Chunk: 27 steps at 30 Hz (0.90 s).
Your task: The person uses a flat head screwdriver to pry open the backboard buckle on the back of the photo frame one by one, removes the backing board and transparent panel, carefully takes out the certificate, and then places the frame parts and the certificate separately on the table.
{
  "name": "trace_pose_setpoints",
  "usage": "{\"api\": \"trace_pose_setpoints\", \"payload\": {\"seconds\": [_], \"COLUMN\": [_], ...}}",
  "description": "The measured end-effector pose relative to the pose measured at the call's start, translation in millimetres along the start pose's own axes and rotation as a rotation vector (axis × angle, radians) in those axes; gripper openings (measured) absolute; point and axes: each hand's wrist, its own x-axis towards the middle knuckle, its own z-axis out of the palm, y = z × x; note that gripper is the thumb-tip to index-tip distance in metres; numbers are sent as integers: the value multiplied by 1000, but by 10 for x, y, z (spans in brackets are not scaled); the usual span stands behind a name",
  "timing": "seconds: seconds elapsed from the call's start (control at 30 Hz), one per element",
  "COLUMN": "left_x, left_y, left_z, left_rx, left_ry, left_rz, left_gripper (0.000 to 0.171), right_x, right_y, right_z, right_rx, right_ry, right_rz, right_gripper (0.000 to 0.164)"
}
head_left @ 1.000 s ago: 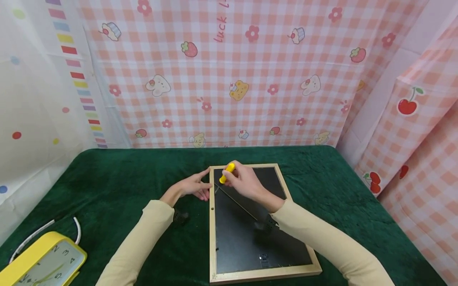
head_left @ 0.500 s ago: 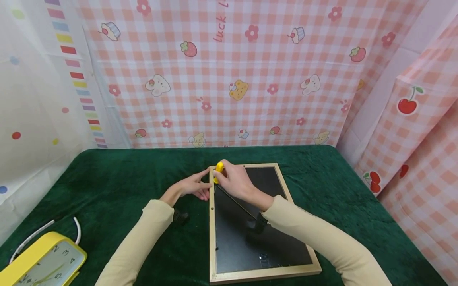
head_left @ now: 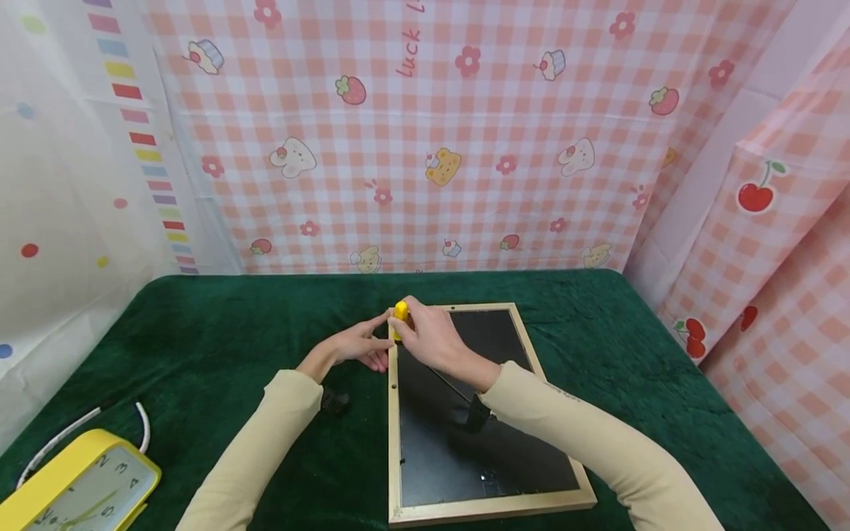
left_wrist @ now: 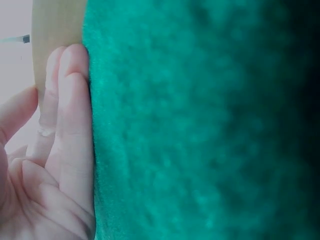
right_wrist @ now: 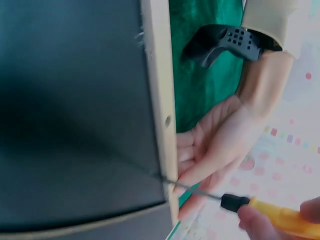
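Note:
A picture frame lies on the green cloth [head_left: 265, 310], its wooden rim [head_left: 394, 457] around a black backing board [head_left: 498, 457]. My right hand [head_left: 434, 335] grips the yellow handle of a screwdriver [head_left: 401, 322] over the frame's upper left side. In the right wrist view, the screwdriver's thin shaft [right_wrist: 197, 191] reaches the inner edge of the rim; whether its tip presses into anything is unclear. My left hand [head_left: 356, 344] lies against the outer left side, fingers [left_wrist: 70, 135] straight along the wood, thumb touching the rim near the shaft.
A yellow clock [head_left: 86, 479] with a numbered face stands at the near left, a curved white piece [head_left: 144, 428] behind it. A thin pale diagonal line [head_left: 454, 389] crosses the board. Checked fabric [head_left: 425, 214] hangs behind the table.
My right hand has moved left with the screwdriver, from over the board to the left rim, and its handle now stands more upright. My left hand has stayed in place.

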Motion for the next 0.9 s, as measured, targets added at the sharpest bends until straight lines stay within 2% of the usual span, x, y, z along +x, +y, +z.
{"api": "trace_pose_setpoints", "payload": {"seconds": [0.17, 0.4, 0.53, 0.67, 0.73, 0.9], "left_x": [-3, -22, -22, -23, -27, -62], "left_y": [10, 29, 44, 44, 40, 14], "left_z": [8, 10, 10, 23, 35, 59], "left_rx": [3, 23, 10, 10, 15, 73], "left_ry": [39, 41, 55, 71, 71, 70], "left_rz": [-41, -25, -38, -37, -29, 20], "left_gripper": [70, 71, 72, 71, 70, 69], "right_x": [-87, -296, -448, -622, -726, -961], "right_y": [144, 315, 384, 446, 473, 527], "right_z": [-88, -212, -316, -386, -411, -447], "right_rx": [157, 357, 543, 706, 743, 751], "right_ry": [-53, -55, -77, -156, -196, -270], "right_rz": [84, 176, 195, 201, 217, 264], "right_gripper": [17, 21, 24, 22, 21, 23]}}
